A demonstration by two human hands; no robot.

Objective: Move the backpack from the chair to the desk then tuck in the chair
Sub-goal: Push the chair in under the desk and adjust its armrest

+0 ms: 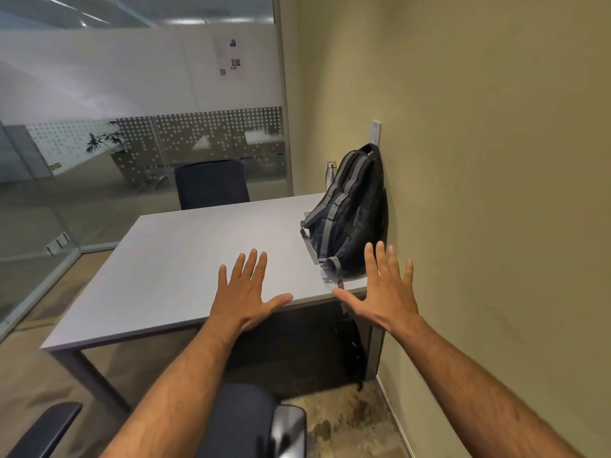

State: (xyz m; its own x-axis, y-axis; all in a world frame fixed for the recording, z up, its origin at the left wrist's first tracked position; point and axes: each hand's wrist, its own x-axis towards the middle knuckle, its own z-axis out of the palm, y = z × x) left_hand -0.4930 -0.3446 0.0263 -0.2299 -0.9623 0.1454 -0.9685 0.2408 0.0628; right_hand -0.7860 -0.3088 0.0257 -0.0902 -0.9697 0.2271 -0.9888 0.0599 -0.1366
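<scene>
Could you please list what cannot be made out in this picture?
Head view:
- Chair: cut off by the bottom edge, partly covered by the forearms.
- Bottle: lower part hidden behind the backpack.
- Papers on the glass wall: too small to read.

- A black backpack (350,219) with grey straps stands on the grey desk (185,259), leaning against the right wall.
- Both hands, left (244,292) and right (386,292), spread empty above the desk's near edge.
- The chair (238,421) sits near, untucked.
</scene>
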